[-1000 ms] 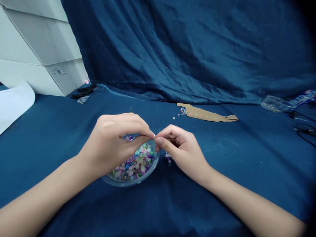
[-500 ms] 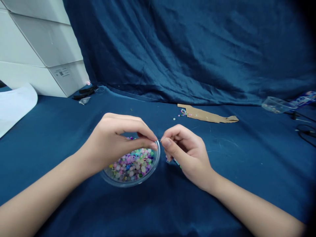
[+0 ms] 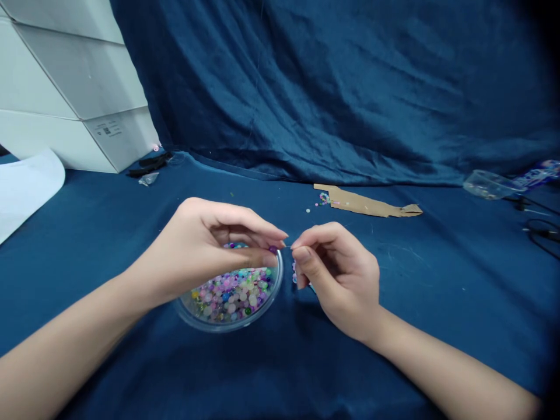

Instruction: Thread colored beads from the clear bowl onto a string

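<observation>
My left hand [image 3: 210,251] is over a round clear tub [image 3: 214,328], its thumb and fingertips pinching a purple bead [image 3: 273,249] near the tub's right rim. Many small coloured beads [image 3: 238,294] fill the tub. Just to the right, my right hand [image 3: 339,271] pinches a thin clear thread [image 3: 287,247] between thumb and forefinger, with the thread's end reaching toward the purple bead. Whether it passes through the bead is too small to tell. Below the right fingers hangs a string of small beads [image 3: 294,272], partly hidden by the hand.
A torn strip of brown cardboard [image 3: 367,203] lies farther back, with a small beaded piece [image 3: 324,199] at its left end. White boxes [image 3: 65,76] and a white sheet [image 3: 26,186] stand at left. A clear plastic container [image 3: 485,184] and dark cables [image 3: 545,233] are at right.
The left fingers have parted slightly, so the purple bead between them now shows. My right hand has shifted slightly to the right, and more of the hanging bead string is visible.
</observation>
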### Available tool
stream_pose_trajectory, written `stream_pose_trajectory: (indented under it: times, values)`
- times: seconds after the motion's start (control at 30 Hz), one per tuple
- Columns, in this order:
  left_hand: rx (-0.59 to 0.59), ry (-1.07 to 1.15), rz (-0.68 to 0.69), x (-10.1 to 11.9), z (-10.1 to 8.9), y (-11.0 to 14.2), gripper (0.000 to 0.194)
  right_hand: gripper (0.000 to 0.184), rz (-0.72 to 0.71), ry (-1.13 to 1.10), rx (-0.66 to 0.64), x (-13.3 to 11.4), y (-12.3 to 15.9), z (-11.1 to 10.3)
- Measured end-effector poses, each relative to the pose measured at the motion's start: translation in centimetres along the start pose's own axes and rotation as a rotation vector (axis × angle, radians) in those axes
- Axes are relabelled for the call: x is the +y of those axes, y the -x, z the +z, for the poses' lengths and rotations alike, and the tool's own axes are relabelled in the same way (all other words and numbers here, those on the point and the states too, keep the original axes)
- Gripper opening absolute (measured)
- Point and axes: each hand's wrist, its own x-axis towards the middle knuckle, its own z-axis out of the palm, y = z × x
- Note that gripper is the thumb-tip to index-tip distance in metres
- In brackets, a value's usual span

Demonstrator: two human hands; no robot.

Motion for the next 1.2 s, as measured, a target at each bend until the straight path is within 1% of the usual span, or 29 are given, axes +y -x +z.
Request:
stream_pose_trajectory:
  times: [0.07, 0.3, 0.47, 0.63, 0.8, 1.07, 1.2]
  values:
    - [-0.004, 0.044, -0.038, -0.1, 0.12, -0.08, 0.03, 0.013, -0.008, 0.005, -0.003, 0.01, 0.04, -0.01]
    - [0.003, 0.083, -0.068, -0.13, 0.25, -0.19, 0.027, 0.006, -0.055, 0.001, -0.044, 0.08, 0.03, -0.02]
    - [-0.019, 0.091, -0.062, -0.07, 0.1, -0.12, 0.027, 0.005, -0.061, 0.015, -0.045, 0.12, -0.02, -0.03]
    - [-0.013, 0.127, -0.069, -0.22, 0.09, -0.07, 0.027, 0.005, -0.069, 0.012, -0.062, 0.09, -0.11, -0.02]
    - [-0.008, 0.164, -0.114, -0.27, 0.12, -0.1, 0.018, 0.006, -0.131, 0.021, -0.047, 0.18, -0.29, 0.06]
    - [0.05, 0.093, -0.029, -0.15, 0.32, -0.17, 0.018, 0.008, -0.128, 0.137, -0.049, -0.01, -0.64, 0.24]
    - [0.031, -0.013, 0.054, 0.04, 0.37, -0.23, 0.014, 0.008, -0.111, 0.152, -0.061, -0.05, -0.7, 0.19]
